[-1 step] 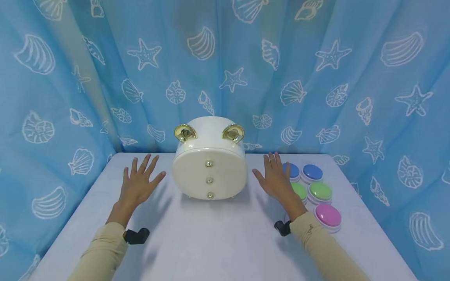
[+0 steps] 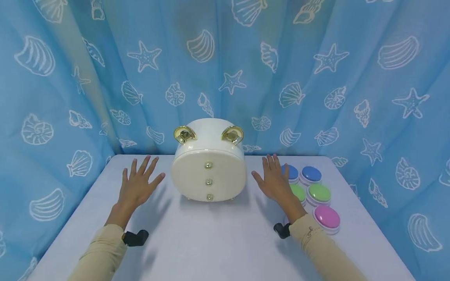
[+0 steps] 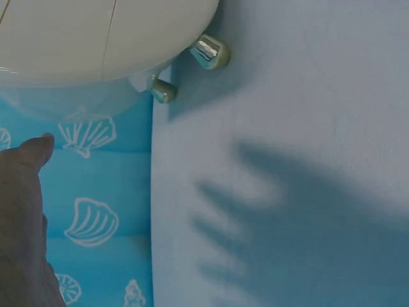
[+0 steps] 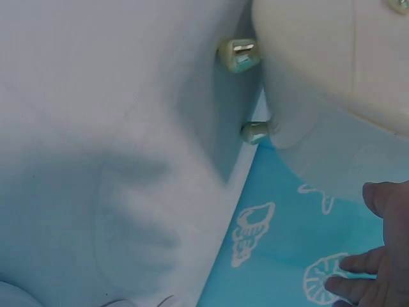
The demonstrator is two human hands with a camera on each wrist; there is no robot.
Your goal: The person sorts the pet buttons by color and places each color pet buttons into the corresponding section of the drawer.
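A glossy white rounded box stands upright on the table, with two gold ear-shaped pieces on top and three gold knobs down its front. To its left, my left hand is held palm down with fingers spread, apart from the box. My right hand is held likewise on the other side, its outer fingers overlapping a blue-topped button. Both hands hold nothing. From the left wrist, the thumb shows below the box, whose short gold feet are visible. The right wrist view shows the right thumb and fingers near the box.
Several round dome buttons on white bases cluster at the right: blue, green and pink, some partly hidden by the right arm. A white cloth covers the table. Behind and beside it hangs a blue shell-patterned curtain.
The head view has shifted very slightly. Both hands and the box keep their places.
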